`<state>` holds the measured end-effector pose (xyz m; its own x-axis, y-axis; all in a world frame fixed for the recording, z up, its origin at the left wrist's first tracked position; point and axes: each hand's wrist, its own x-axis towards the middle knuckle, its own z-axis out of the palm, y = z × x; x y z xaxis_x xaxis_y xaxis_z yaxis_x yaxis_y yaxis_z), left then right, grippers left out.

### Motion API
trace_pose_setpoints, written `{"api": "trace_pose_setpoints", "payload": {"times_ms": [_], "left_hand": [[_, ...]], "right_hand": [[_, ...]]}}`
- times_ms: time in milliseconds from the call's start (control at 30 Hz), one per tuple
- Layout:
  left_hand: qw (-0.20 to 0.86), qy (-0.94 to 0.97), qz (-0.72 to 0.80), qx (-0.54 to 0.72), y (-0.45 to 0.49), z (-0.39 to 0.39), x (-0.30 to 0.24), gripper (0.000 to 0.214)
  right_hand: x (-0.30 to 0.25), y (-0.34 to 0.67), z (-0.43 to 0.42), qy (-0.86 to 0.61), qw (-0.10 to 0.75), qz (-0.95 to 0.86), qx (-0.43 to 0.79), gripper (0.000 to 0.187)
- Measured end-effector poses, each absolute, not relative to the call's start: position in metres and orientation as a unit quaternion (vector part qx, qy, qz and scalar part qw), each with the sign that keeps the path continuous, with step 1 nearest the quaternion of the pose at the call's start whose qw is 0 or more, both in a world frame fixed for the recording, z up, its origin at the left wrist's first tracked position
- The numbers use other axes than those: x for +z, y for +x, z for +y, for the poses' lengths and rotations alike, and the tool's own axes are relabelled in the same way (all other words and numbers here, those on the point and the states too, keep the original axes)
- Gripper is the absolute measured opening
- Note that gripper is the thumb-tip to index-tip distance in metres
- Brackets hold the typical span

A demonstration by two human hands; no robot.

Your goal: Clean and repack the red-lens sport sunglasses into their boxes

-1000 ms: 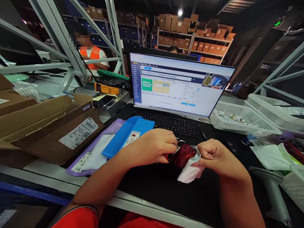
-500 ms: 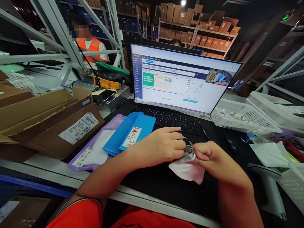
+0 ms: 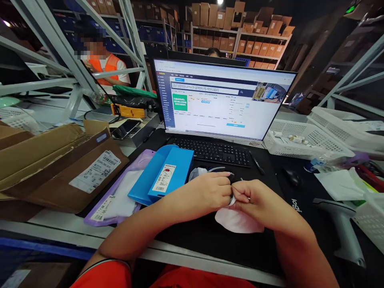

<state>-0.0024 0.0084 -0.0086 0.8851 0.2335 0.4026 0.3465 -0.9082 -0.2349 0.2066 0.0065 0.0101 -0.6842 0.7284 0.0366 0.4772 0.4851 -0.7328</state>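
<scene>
The pink cloth (image 3: pixel 238 221) looked soft and matt, the blue plastic case (image 3: pixel 172 176) smooth and glossy. The cardboard box (image 3: pixel 57 176) was rough brown board, the desk mat (image 3: pixel 192 240) dull black.

A pale pink cloth (image 3: pixel 237 221) lies on the black mat (image 3: pixel 192 244). To its left are a bright blue folder (image 3: pixel 168 176) and a white pouch with lilac borders (image 3: pixel 117 188).

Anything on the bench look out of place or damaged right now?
One white plastic basket on the right sits tilted, overlapping the basket beside it, rather than lying flat. Nothing else stands out.
</scene>
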Motion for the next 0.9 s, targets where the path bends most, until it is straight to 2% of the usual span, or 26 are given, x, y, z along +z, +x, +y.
{"api": "trace_pose_setpoints", "payload": {"times_ms": [133, 300, 433, 600, 733, 900], "left_hand": [[0.135, -0.963, -0.147, -0.18, -0.003, 0.009, -0.003, 0.02], [0.131, -0.951, -0.169, -0.221, -0.02, 0.006, 0.019, 0.022], [0.096, -0.955, -0.176, -0.217, -0.03, 0.003, 0.027, 0.03], [0.079, -0.961, -0.169, -0.205, -0.017, -0.002, 0.018, 0.021], [0.111, -0.957, -0.151, -0.22, -0.005, -0.005, 0.009, 0.026], [0.13, -0.95, -0.174, -0.223, -0.017, -0.005, 0.018, 0.019]], "right_hand": [[0.014, 0.213, 0.009, -0.333, 0.162, -0.853, 0.367, 0.035], [0.024, 0.233, 0.023, -0.218, 0.205, -0.849, 0.435, 0.045], [0.026, 0.247, 0.035, -0.143, 0.173, -0.857, 0.463, 0.048], [0.019, 0.234, 0.026, -0.201, 0.196, -0.851, 0.443, 0.05], [0.017, 0.21, 0.002, -0.311, 0.251, -0.834, 0.38, 0.048], [0.024, 0.218, 0.004, -0.228, 0.26, -0.879, 0.328, 0.048]]}}
